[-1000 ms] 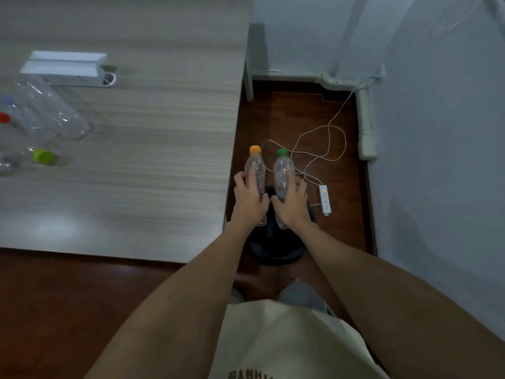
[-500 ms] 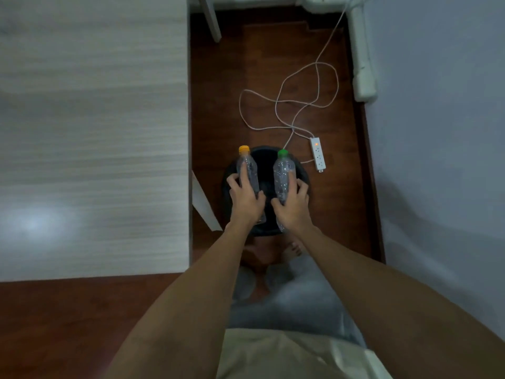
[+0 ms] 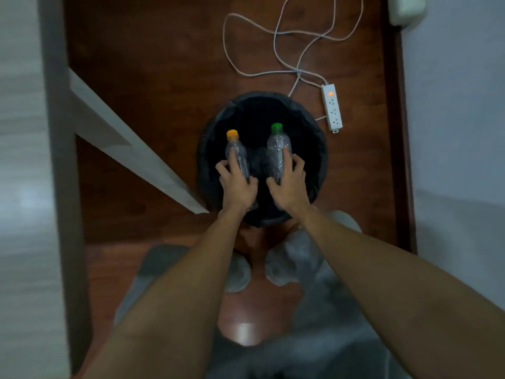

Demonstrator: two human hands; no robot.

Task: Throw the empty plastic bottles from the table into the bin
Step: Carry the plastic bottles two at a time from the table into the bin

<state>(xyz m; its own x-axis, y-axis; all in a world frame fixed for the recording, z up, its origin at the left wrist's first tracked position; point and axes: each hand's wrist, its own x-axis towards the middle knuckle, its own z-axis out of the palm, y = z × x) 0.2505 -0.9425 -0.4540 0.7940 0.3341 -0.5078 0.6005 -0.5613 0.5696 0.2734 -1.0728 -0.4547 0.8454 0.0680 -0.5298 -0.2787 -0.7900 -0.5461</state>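
I look straight down at a round black bin (image 3: 318, 149) lined with a dark bag, standing on the wooden floor. My left hand (image 3: 237, 184) grips a clear empty bottle with an orange cap (image 3: 237, 151). My right hand (image 3: 289, 184) grips a clear empty bottle with a green cap (image 3: 277, 149). Both bottles are held side by side over the bin's opening, caps pointing away from me. The inside of the bin is too dark to see.
The table edge (image 3: 58, 160) runs down the left side, with a pale table leg (image 3: 131, 143) slanting toward the bin. A white power strip (image 3: 331, 106) and its looping cable (image 3: 273, 45) lie beyond the bin. A white wall (image 3: 459, 132) stands on the right.
My view has tipped down and moved over the bin; the tabletop has slid out to the left. Both hands keep their bottles, which now sit fully over the bin's opening.
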